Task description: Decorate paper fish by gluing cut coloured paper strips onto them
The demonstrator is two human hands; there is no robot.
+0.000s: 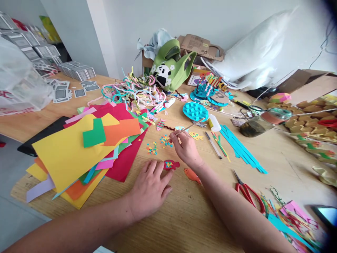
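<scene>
My right hand [185, 147] is pinched around a thin wooden stick [193, 124]. The stick's lower end is over a small heap of coloured paper bits [165, 140]. A second scatter of tiny paper dots [152, 148] lies to the left of it. My left hand [151, 188] rests on the table with fingers spread, its fingertips at the edge of a red paper fish [171, 164] that carries coloured triangles. An orange paper fish [191, 175] lies partly hidden under my right forearm. Beyond my right hand is a yellow spotted paper fish [196, 136].
Stacked coloured paper [68, 140] covers the left side. To the right lie a glue bottle [214, 123], a pen [213, 145], blue paper strips [242, 149], red-handled scissors [250, 195] and a glass jar [263, 123]. Pipe cleaners [131, 91] and a green panda bag [171, 66] sit behind.
</scene>
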